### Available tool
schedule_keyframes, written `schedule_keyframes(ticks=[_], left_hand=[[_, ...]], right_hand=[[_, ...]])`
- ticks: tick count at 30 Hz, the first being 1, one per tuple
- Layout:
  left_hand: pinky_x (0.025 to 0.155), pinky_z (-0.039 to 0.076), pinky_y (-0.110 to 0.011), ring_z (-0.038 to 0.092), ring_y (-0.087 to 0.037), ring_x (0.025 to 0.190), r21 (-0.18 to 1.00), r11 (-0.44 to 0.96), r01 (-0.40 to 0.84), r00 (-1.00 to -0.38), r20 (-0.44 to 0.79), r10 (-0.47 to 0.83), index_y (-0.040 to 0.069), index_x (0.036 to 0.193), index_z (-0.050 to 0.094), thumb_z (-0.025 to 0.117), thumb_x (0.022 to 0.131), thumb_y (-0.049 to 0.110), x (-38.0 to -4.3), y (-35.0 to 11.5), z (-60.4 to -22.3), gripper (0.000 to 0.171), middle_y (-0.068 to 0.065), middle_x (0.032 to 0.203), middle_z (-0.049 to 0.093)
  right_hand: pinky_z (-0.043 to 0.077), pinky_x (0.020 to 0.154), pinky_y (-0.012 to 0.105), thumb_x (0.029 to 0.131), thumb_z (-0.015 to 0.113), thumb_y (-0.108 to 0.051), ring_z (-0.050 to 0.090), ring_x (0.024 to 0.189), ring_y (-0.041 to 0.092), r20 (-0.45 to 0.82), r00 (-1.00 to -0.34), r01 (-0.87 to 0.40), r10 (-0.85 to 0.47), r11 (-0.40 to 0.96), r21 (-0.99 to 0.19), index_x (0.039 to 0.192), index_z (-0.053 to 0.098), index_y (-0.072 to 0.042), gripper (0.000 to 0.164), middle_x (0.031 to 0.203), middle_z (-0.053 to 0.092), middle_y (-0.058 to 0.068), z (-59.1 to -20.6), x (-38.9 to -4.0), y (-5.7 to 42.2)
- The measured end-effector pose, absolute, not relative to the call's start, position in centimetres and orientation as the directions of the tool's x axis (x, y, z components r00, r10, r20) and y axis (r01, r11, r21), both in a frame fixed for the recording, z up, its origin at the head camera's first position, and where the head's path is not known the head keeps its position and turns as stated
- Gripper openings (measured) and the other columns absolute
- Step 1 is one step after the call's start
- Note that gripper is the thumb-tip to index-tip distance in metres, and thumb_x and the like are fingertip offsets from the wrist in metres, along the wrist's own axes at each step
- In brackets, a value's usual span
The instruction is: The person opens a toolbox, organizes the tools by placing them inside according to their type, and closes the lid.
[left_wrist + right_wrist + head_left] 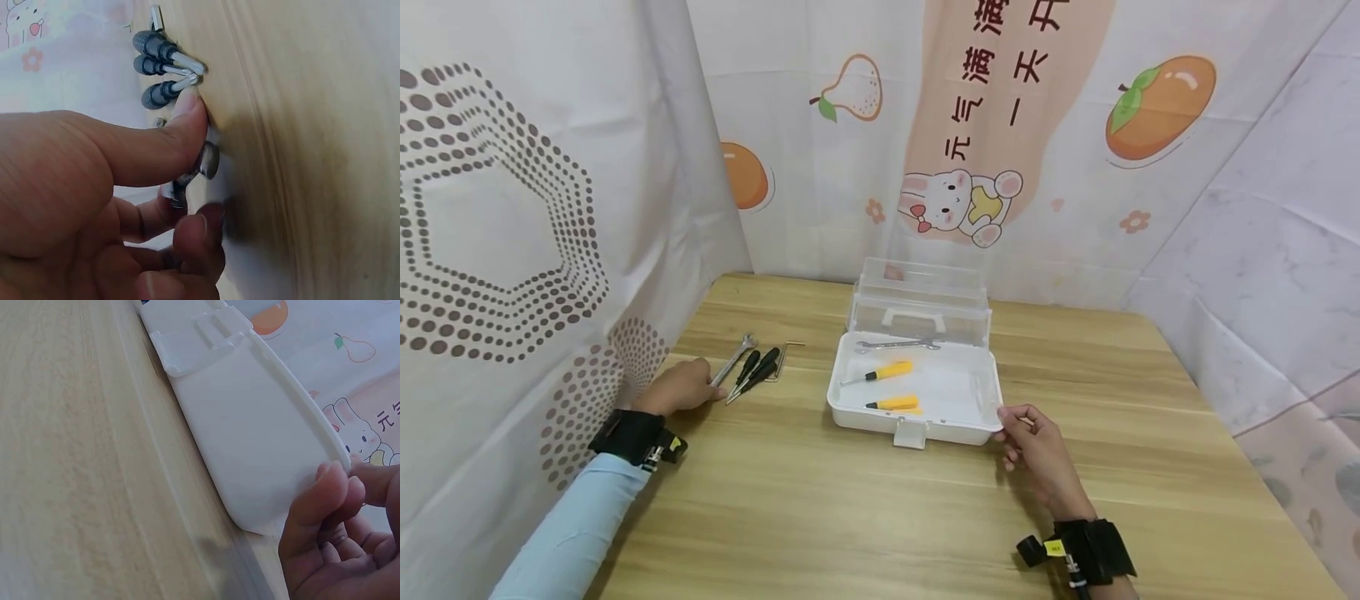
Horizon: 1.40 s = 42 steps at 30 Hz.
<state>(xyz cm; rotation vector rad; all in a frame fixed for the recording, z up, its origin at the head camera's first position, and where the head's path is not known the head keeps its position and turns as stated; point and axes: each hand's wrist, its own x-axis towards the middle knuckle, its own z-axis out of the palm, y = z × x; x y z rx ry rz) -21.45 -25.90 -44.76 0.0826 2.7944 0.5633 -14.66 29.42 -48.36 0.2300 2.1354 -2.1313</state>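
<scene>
At the table's left side my left hand (683,387) pinches the lower end of a silver wrench (733,360) between thumb and fingers. In the left wrist view the wrench's end (209,160) shows beneath the thumb. Just right of it lie black-handled screwdrivers (758,367) and a thin hex key (792,343). My right hand (1033,442) grips the near right corner of a white toolbox (865,417), thumb at the rim. Inside the box are another wrench (898,344), a yellow-handled screwdriver (891,371) and further yellow-handled tools (895,403), partly overlapping.
The toolbox's clear lid (921,287) stands raised at the back, and its white latch (911,433) hangs at the front. A printed curtain (820,167) closes off the back of the wooden table (820,517); another curtain (587,325) borders the left.
</scene>
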Motion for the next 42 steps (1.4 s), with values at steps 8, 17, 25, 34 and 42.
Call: schedule_keyframes(ticks=[8, 17, 25, 34, 42], left_hand=[[0.056, 0.041, -0.035, 0.049, -0.022, 0.063, 0.387, 0.922, 0.029, -0.973, -0.199, 0.115, 0.004, 0.078, 0.060, 0.074, 0.095, 0.021, -21.2, -25.8, -45.4, 0.029, -0.006, 0.069, 0.052], [0.052, 0.041, -0.033, 0.051, -0.020, 0.059, 0.358, 0.929, 0.096, -0.981, -0.123, 0.148, 0.006, 0.072, 0.064, 0.076, 0.092, 0.014, -21.6, -25.8, -44.9, 0.025, -0.004, 0.067, 0.056], [0.052, 0.041, -0.034, 0.051, -0.020, 0.057, 0.325, 0.943, 0.074, -0.991, -0.079, 0.105, 0.007, 0.070, 0.061, 0.070, 0.094, 0.012, -21.2, -25.6, -45.1, 0.026, -0.005, 0.066, 0.054], [0.051, 0.044, -0.037, 0.053, -0.023, 0.058, 0.356, 0.930, 0.094, -0.992, 0.114, 0.057, 0.000, 0.077, 0.066, 0.069, 0.093, 0.010, -21.2, -25.2, -44.8, 0.019, -0.008, 0.067, 0.059], [0.057, 0.043, -0.039, 0.054, -0.026, 0.062, 0.401, 0.903, 0.153, -0.973, 0.219, 0.067, -0.002, 0.081, 0.068, 0.068, 0.094, 0.006, -21.4, -24.1, -44.6, 0.015, -0.009, 0.070, 0.061]], right_hand=[[0.047, 0.050, 0.024, 0.104, 0.063, -0.031, 0.047, 0.057, 0.011, -0.204, -0.979, 0.204, 0.032, -0.002, -0.979, 0.114, 0.053, -0.003, 0.032, 0.083, 0.066, 0.007, -48.5, -14.6, 29.3], [0.047, 0.050, 0.024, 0.104, 0.062, -0.032, 0.047, 0.056, 0.011, -0.202, -0.978, 0.203, 0.042, 0.014, -0.979, 0.117, 0.053, -0.002, 0.033, 0.082, 0.066, 0.004, -48.3, -14.7, 29.5], [0.047, 0.051, 0.025, 0.105, 0.062, -0.032, 0.047, 0.058, 0.012, -0.211, -0.977, 0.212, 0.037, 0.033, -0.977, 0.115, 0.053, -0.002, 0.033, 0.084, 0.067, 0.007, -48.0, -14.6, 29.3], [0.048, 0.051, 0.026, 0.103, 0.064, -0.037, 0.047, 0.059, 0.013, -0.206, -0.977, 0.208, 0.046, 0.046, -0.977, 0.115, 0.053, -0.003, 0.038, 0.084, 0.066, 0.007, -48.3, -14.7, 29.5], [0.048, 0.050, 0.024, 0.104, 0.062, -0.034, 0.045, 0.058, 0.011, -0.205, -0.978, 0.207, 0.046, 0.043, -0.977, 0.120, 0.054, -0.001, 0.037, 0.084, 0.067, 0.006, -48.3, -14.6, 29.5]])
